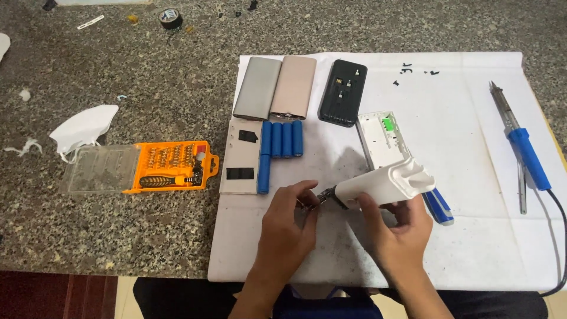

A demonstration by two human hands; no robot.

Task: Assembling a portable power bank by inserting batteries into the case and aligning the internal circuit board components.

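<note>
Evidently the white case (384, 183), held just above the paper (472, 236) on the desk (118, 236), was light, stiff, smooth plastic, best taken around its middle. The right hand (401, 227) clasped it from below there, while the left hand (289, 227) pinched a small metal part (325, 196) at its open end, likely fragile.

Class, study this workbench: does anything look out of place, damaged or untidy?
Yes. A crumpled white face mask lies on the granite counter, off the white sheet. White scraps litter the counter's left edge, and black bits dot the sheet's top. The white casing in the right hand is open.
</note>
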